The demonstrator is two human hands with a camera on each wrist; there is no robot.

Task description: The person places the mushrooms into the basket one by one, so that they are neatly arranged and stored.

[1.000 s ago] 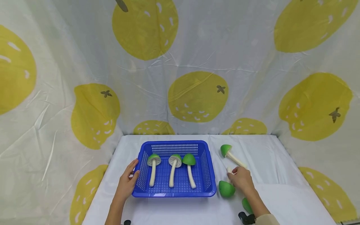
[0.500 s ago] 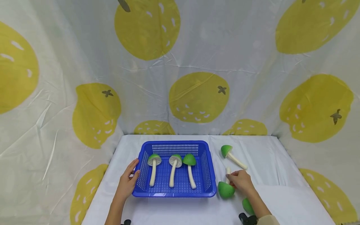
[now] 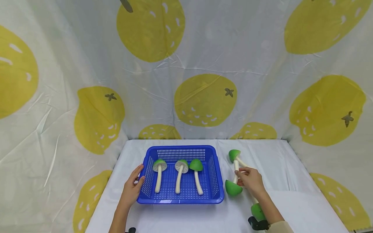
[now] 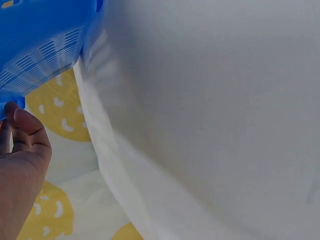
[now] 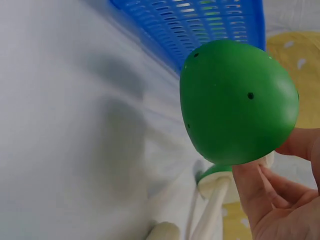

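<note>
Mushroom (image 3: 234, 184) with a green cap and pale stalk is lifted just right of the blue basket (image 3: 181, 199), pinched at the stalk by the right hand (image 3: 251, 181). It looks like a light, stiff toy, its smooth cap likely slippery, so the thin stalk seems the better place to hold. The left hand (image 3: 131, 189) rests against the basket's left wall, fingers fairly straight. Three mushrooms lie inside the basket; two more lie on the white bench (image 3: 279, 161).
</note>
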